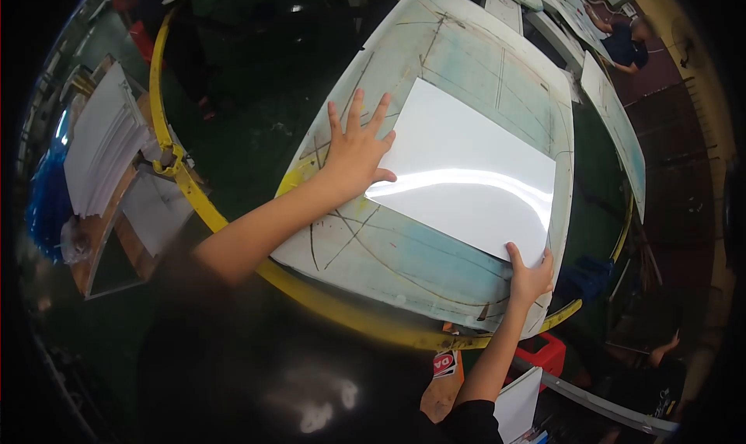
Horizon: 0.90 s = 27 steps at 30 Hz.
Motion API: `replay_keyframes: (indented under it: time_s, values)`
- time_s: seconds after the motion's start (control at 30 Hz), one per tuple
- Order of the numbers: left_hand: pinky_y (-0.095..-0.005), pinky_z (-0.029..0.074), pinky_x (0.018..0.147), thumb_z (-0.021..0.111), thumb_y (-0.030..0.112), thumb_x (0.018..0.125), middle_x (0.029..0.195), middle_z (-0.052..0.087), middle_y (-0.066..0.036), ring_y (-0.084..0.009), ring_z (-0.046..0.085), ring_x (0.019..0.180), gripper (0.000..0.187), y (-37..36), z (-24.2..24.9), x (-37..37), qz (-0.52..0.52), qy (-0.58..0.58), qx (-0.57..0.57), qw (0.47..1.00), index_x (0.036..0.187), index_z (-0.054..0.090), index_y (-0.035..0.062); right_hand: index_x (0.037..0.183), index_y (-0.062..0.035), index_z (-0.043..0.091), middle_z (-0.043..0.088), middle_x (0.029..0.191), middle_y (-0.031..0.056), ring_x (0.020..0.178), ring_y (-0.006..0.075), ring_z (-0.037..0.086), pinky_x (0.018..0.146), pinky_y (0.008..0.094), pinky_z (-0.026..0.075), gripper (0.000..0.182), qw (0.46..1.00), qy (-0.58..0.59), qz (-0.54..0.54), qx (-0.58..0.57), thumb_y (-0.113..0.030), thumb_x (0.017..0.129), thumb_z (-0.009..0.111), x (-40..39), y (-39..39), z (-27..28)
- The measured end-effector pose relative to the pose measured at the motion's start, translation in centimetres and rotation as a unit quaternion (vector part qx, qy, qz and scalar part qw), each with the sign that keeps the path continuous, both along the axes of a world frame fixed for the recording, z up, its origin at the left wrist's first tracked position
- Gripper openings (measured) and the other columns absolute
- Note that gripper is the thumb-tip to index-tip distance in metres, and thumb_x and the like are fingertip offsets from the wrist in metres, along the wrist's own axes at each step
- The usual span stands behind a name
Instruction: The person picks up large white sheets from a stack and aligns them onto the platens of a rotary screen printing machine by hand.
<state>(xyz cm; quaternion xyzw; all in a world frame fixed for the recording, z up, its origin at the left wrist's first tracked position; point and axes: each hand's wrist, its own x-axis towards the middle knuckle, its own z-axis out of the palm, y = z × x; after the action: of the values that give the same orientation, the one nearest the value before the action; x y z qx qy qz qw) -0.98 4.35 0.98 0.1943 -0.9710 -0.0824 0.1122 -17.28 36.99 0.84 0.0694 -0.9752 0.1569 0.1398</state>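
A glossy white sheet [466, 172] lies flat on a worn work table [482, 71] marked with drawn lines. My left hand [356, 150] rests with fingers spread on the table at the sheet's left edge, the thumb lying on the sheet. My right hand [530, 277] pinches the sheet's near right corner, thumb on top.
A yellow rail [175, 164] curves around the table's left and near sides. A stack of white sheets [105, 141] sits on a stand at the left. More tables [614, 117] stand at the right, with another person [625, 43] at the far right. A red box [548, 354] sits below the table.
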Motion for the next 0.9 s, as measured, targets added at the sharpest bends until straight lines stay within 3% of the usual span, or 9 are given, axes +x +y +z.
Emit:
replay_keyframes:
  time_s: [0.13, 0.23, 0.33, 0.47, 0.5, 0.6, 0.63, 0.8, 0.9]
  values:
    - [-0.0726, -0.002, 0.100, 0.073, 0.047, 0.068, 0.153, 0.008, -0.013, -0.0453, -0.003, 0.138, 0.062, 0.2, 0.1, 0.0, 0.002, -0.021, -0.006, 1.000, 0.119, 0.062, 0.0157, 0.116, -0.0021, 0.056, 0.059, 0.111, 0.0169, 0.105, 0.0342, 0.053, 0.097, 0.0475, 0.031, 0.081, 0.994, 0.050, -0.008, 0.099, -0.055, 0.059, 0.078, -0.4, 0.3, -1.3]
    - [-0.0709, -0.002, 0.102, 0.072, 0.047, 0.068, 0.153, 0.008, -0.013, -0.0440, -0.002, 0.138, 0.063, 0.4, 0.9, -0.4, 0.007, -0.058, -0.021, 0.998, 0.120, 0.061, 0.0141, 0.114, -0.0017, 0.057, 0.058, 0.108, 0.0160, 0.101, 0.0337, 0.054, 0.093, 0.0444, 0.037, 0.068, 0.975, 0.170, 0.134, 0.042, -0.045, 0.066, 0.077, -0.9, 0.6, -2.0]
    - [-0.0681, -0.002, 0.104, 0.073, 0.047, 0.068, 0.153, 0.009, -0.013, -0.0418, -0.003, 0.139, 0.064, 0.8, 1.7, -1.0, 0.002, -0.117, -0.084, 0.990, 0.121, 0.060, 0.0131, 0.115, -0.0012, 0.055, 0.057, 0.104, 0.0162, 0.098, 0.0333, 0.053, 0.088, 0.0396, 0.041, 0.056, 0.971, -0.059, 0.226, -0.042, -0.032, 0.073, 0.074, -2.3, 1.2, -1.8]
    - [-0.0627, -0.005, 0.107, 0.073, 0.047, 0.070, 0.154, 0.008, -0.010, -0.0368, -0.005, 0.141, 0.071, 2.6, 2.5, -2.3, 0.008, -0.176, -0.214, 0.961, 0.127, 0.053, 0.0105, 0.127, -0.0042, 0.049, 0.054, 0.120, 0.0183, 0.112, 0.0322, 0.051, 0.095, 0.0357, 0.040, 0.057, 0.950, -0.138, 0.276, -0.041, -0.025, 0.079, 0.071, -1.6, 3.3, -0.6]
    - [-0.0640, -0.005, 0.106, 0.071, 0.037, 0.075, 0.154, 0.007, -0.011, -0.0369, -0.004, 0.141, 0.068, 3.3, 3.0, -2.4, 0.005, -0.176, -0.226, 0.958, 0.133, 0.047, 0.0123, 0.129, -0.0052, 0.047, 0.052, 0.124, 0.0185, 0.115, 0.0320, 0.049, 0.098, 0.0356, 0.038, 0.058, 0.940, -0.142, 0.305, -0.062, -0.024, 0.079, 0.070, -0.9, 4.4, -1.1]
    - [-0.0655, -0.003, 0.105, 0.068, 0.025, 0.078, 0.154, 0.005, -0.014, -0.0401, -0.003, 0.140, 0.064, 5.6, 2.3, -1.3, 0.005, 0.014, -0.270, 0.963, 0.136, 0.044, 0.0151, 0.132, -0.0062, 0.046, 0.050, 0.130, 0.0167, 0.122, 0.0312, 0.046, 0.102, 0.0363, 0.035, 0.064, 0.931, -0.140, 0.334, -0.056, -0.023, 0.076, 0.072, 3.1, 9.6, 1.2]
    - [-0.0667, -0.002, 0.104, 0.068, 0.020, 0.078, 0.154, 0.005, -0.016, -0.0423, -0.001, 0.139, 0.064, 7.3, 3.1, 0.2, -0.025, 0.063, -0.187, 0.980, 0.137, 0.044, 0.0165, 0.131, -0.0062, 0.046, 0.049, 0.132, 0.0157, 0.124, 0.0310, 0.045, 0.103, 0.0367, 0.035, 0.066, 0.932, -0.141, 0.332, -0.042, -0.023, 0.074, 0.074, 5.6, 12.0, 2.8]
    - [-0.0602, 0.009, 0.106, 0.072, 0.016, 0.075, 0.150, 0.012, -0.026, -0.0484, 0.006, 0.136, 0.057, 14.3, 4.7, 9.1, -0.127, 0.253, -0.004, 0.959, 0.129, 0.054, 0.0177, 0.114, -0.0057, 0.059, 0.061, 0.115, 0.0114, 0.108, 0.0271, 0.057, 0.094, 0.0372, 0.043, 0.062, 0.971, -0.161, 0.173, 0.028, -0.024, 0.060, 0.082, 18.2, 27.2, 6.5]
    - [-0.0560, 0.009, 0.108, 0.072, 0.014, 0.076, 0.148, 0.020, -0.026, -0.0474, 0.008, 0.136, 0.049, 16.8, 3.8, 12.6, -0.168, 0.298, 0.036, 0.939, 0.123, 0.059, 0.0162, 0.107, -0.0056, 0.061, 0.063, 0.105, 0.0110, 0.099, 0.0261, 0.060, 0.086, 0.0373, 0.047, 0.062, 0.930, -0.362, -0.051, 0.035, -0.022, 0.052, 0.085, 25.1, 36.1, 5.5]
